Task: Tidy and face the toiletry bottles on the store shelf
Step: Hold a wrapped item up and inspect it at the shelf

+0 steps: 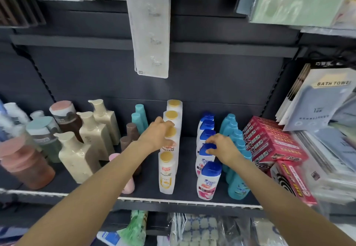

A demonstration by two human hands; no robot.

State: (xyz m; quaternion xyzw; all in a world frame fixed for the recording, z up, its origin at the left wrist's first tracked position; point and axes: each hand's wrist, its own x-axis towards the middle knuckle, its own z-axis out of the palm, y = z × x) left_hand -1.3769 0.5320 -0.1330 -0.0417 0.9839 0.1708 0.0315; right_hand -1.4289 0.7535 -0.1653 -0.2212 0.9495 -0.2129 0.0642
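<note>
On the dark shelf (185, 192) a row of white bottles with gold caps (166, 174) runs front to back at the middle. My left hand (158, 133) curls over the second and third bottles of that row, fingers around a gold cap. To the right runs a row of white bottles with blue caps (209, 182). My right hand (221, 146) grips the blue cap of the second bottle in it. A row of teal bottles (237, 186) stands just right of that row, partly behind my right wrist.
Cream pump bottles (77, 157) and brown and pink jars (25, 165) fill the left of the shelf. Small brown and teal tubes (134, 128) stand behind my left arm. Red boxes (269, 141) and towel packs (319, 99) crowd the right. A white packaged rack (151, 34) hangs above.
</note>
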